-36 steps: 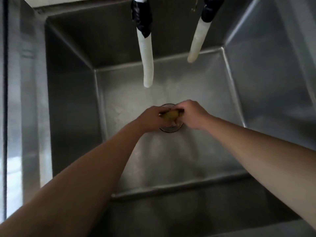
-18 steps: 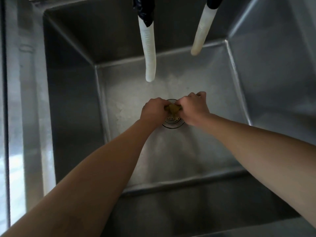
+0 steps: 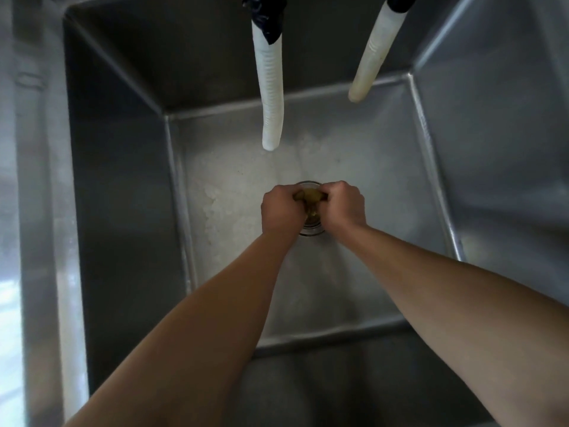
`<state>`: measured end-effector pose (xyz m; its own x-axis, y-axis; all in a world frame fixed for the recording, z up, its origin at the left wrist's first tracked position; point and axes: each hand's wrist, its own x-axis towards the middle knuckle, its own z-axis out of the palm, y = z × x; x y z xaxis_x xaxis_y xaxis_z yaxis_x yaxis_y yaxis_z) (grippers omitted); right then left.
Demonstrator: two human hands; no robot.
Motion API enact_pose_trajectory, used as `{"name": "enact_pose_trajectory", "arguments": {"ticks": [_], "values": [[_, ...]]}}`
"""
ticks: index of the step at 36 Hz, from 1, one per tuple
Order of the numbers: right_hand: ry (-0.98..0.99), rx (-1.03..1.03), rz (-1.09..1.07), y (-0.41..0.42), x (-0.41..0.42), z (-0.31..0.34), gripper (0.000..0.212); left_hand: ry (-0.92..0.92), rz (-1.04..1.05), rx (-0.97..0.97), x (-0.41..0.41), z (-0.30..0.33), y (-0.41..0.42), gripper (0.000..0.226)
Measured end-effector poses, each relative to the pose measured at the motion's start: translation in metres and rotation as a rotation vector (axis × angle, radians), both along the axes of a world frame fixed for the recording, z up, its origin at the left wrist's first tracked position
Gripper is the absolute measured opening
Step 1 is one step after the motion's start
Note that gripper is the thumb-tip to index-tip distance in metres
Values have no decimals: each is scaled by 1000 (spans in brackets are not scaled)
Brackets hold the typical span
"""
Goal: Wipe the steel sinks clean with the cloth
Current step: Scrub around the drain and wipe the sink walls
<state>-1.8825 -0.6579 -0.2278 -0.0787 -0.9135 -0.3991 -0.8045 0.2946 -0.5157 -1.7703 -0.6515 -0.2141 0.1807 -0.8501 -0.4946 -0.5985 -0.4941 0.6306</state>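
A deep steel sink (image 3: 234,167) fills the view, its floor pale and wet. Both my fists meet over the round drain (image 3: 312,231) in the middle of the floor. My left hand (image 3: 281,212) and my right hand (image 3: 343,208) are each closed on one end of a small yellow-green cloth (image 3: 309,197), which is bunched tight between them. Most of the cloth is hidden inside my fists. A little liquid hangs from the cloth above the drain.
Two white ribbed hoses with black tops hang into the sink from above: one (image 3: 271,87) straight behind my hands, the other (image 3: 371,57) to the right. Steel walls rise on all sides; a flat steel rim (image 3: 40,211) runs along the left.
My hands stayed together over the drain, both gripping the cloth. The fists rotated against each other and the cloth looks more tightly bunched. The view shifted slightly.
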Motion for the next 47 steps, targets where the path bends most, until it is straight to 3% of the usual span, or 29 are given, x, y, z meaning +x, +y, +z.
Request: {"name": "enact_pose_trajectory", "arguments": {"ticks": [7, 10, 15, 17, 20, 24, 27, 30, 33, 35, 44, 47], "values": [[-64, 26, 8, 3, -8, 3, 23, 99, -13, 12, 8, -1, 4, 34], [-177, 100, -36, 1, -18, 8, 12, 197, -15, -8, 15, 5, 4, 37], [-463, 155, -275, 9, -44, 28, 22, 343, -7, -34, 29, 10, 15, 51], [-519, 130, -381, 15, -60, 31, 22, 284, 23, -51, 37, 10, 24, 50], [-587, 126, -539, 22, -82, 32, 23, 19, -11, -21, 56, 1, 43, 57], [-688, 123, -698, 21, -102, 35, 26, -247, -93, 180, 71, -11, 70, 77], [-547, 79, -638, 20, -110, 32, 20, -349, -142, 245, 75, -19, 89, 90], [-240, 188, -530, 28, -117, 20, 22, -430, -167, 345, 79, -28, 101, 104], [124, 386, -301, 42, -116, 16, 29, -401, -107, 413, 78, -31, 107, 112], [235, 404, -239, 51, -109, 9, 28, -354, -76, 406, 76, -32, 107, 112], [88, 167, -408, 23, -23, -2, 15, -354, -83, 412, 75, -30, 102, 110], [-95, 257, -424, 4, -8, -2, 17, -347, -81, 418, 74, -28, 101, 109]]}}
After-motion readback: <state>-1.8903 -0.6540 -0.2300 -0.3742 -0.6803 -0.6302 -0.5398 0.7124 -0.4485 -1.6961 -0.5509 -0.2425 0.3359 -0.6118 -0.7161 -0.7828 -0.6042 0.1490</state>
